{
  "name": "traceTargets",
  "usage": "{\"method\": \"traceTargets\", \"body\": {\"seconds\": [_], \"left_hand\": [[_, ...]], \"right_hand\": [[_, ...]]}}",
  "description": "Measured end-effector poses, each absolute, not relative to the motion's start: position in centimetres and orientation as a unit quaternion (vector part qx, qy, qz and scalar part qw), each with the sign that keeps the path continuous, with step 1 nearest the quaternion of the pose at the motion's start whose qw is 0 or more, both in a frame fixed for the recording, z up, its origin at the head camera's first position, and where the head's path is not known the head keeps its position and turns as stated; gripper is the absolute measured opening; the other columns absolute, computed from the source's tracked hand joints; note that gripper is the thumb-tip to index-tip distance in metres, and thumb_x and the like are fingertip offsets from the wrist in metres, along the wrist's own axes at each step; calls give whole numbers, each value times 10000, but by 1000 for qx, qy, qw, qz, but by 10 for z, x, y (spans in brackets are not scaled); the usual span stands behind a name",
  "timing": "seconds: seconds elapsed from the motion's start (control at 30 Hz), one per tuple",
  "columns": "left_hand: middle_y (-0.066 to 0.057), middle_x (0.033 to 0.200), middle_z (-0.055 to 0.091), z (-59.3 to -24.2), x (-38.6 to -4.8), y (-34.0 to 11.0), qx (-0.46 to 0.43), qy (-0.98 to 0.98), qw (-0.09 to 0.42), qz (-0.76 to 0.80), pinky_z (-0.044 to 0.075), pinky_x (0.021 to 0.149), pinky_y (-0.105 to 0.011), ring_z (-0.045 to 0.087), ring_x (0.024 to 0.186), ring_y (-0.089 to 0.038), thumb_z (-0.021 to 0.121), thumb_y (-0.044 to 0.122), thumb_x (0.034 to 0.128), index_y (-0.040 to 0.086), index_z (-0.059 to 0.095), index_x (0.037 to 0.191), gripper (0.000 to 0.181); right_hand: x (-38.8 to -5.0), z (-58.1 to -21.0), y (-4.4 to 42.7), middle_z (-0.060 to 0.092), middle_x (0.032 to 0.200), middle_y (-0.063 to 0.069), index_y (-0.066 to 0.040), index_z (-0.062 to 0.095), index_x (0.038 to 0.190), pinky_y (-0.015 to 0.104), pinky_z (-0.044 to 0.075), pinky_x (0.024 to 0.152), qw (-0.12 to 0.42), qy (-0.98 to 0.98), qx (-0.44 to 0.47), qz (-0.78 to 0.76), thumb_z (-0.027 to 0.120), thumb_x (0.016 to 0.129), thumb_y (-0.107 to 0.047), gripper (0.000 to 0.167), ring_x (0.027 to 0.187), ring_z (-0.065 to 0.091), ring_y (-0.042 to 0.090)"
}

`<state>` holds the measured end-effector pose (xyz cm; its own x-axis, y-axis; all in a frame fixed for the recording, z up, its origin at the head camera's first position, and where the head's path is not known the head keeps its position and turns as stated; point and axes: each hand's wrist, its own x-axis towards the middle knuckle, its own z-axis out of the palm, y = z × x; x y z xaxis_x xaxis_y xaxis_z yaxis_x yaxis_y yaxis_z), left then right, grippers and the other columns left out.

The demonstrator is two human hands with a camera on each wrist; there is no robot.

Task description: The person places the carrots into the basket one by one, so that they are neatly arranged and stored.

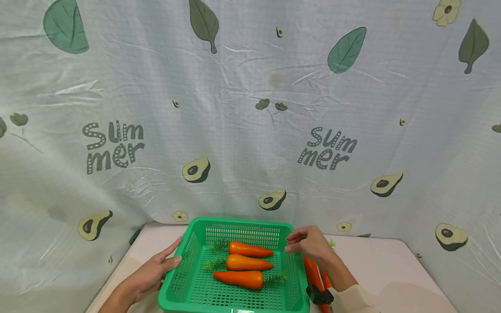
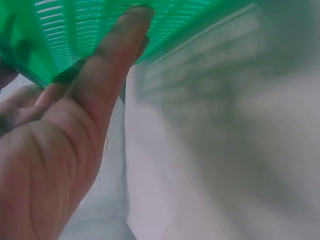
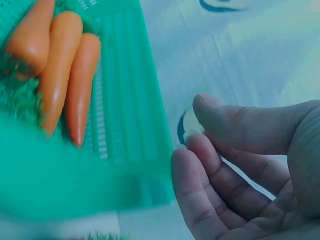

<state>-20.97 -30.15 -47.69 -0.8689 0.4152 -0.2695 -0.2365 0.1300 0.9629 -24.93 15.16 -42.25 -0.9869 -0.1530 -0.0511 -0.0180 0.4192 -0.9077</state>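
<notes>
Three orange carrots (image 1: 245,279) with green feathery tops lie side by side in a green mesh basket (image 1: 235,224). My left hand (image 1: 150,274) holds the basket's left side, its thumb at the rim. In the left wrist view, one long finger (image 2: 112,55) lies straight against the slotted outer wall. Beside the basket's right rim hovers my right hand (image 1: 311,244), fingers loosely bent and thumb apart from them. Nothing is between those fingers in the right wrist view. More carrots (image 1: 312,274) lie outside the basket on the right, partly hidden by the right forearm.
A pale tabletop (image 1: 387,269) carries the basket and the outside carrots. Behind it hangs a light curtain (image 1: 242,143) printed with leaves, avocados and lettering, which also runs along both sides. The right wrist wears a black strapped device (image 1: 319,295).
</notes>
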Motion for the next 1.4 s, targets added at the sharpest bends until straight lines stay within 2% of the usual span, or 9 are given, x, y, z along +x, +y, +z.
{"method": "traceTargets", "body": {"seconds": [0.17, 0.37, 0.57, 0.83, 0.97, 1.17, 1.4], "left_hand": [[-374, 1599, 337, -477, -210, -302, 63, 711, 250, 654, 599, 945, -510, 690, 1198, -281, 432, 352, 1140, 191, -156, 1664, 804], [-373, 1609, 315, -477, -210, -303, 69, 707, 254, 656, 595, 953, -507, 688, 1198, -270, 430, 353, 1141, 193, -166, 1661, 807], [-366, 1616, 314, -479, -211, -302, 67, 708, 254, 656, 593, 956, -512, 688, 1199, -272, 429, 359, 1140, 198, -163, 1662, 806], [-354, 1620, 327, -479, -211, -303, 65, 709, 252, 656, 590, 964, -500, 680, 1215, -266, 442, 361, 1136, 193, -162, 1662, 819], [-344, 1625, 329, -477, -209, -303, 65, 710, 252, 654, 588, 970, -496, 676, 1221, -265, 444, 363, 1135, 189, -157, 1664, 819], [-336, 1629, 328, -479, -210, -303, 68, 709, 250, 656, 590, 966, -492, 678, 1211, -254, 444, 366, 1135, 189, -155, 1664, 819], [-320, 1629, 346, -481, -211, -302, 70, 703, 250, 662, 598, 960, -476, 684, 1204, -245, 450, 354, 1134, 190, -159, 1661, 822]], "right_hand": [[-246, -430, 172, 763, 984, 122, 74, 747, 1081, 414, 614, 839, 47, 834, -7, -550, 826, 819, 6, 282, 878, 691, 190], [-240, -443, 196, 773, 963, 89, 17, 770, 1058, 493, 573, 932, 30, 846, 39, -531, 835, 828, -34, 244, 882, 696, 190], [-227, -461, 214, 768, 934, 86, 20, 777, 1059, 446, 598, 864, 5, 846, 89, -525, 836, 816, -23, 254, 853, 685, 189], [-212, -486, 228, 758, 945, 111, 99, 737, 1140, 401, 614, 785, -6, 833, 160, -530, 853, 819, -35, 366, 824, 688, 182], [-205, -498, 229, 737, 1011, 195, 114, 711, 1171, 386, 605, 756, -15, 836, 184, -517, 881, 803, -73, 446, 886, 682, 267], [-202, -510, 229, 676, 1157, 313, 126, 668, 1232, 479, 573, 810, -17, 850, 213, -481, 885, 804, -149, 553, 1035, 633, 431], [-205, -520, 225, 664, 1070, 271, 127, 653, 1203, 386, 551, 721, -21, 837, 256, -483, 899, 775, -87, 538, 987, 611, 404]]}}
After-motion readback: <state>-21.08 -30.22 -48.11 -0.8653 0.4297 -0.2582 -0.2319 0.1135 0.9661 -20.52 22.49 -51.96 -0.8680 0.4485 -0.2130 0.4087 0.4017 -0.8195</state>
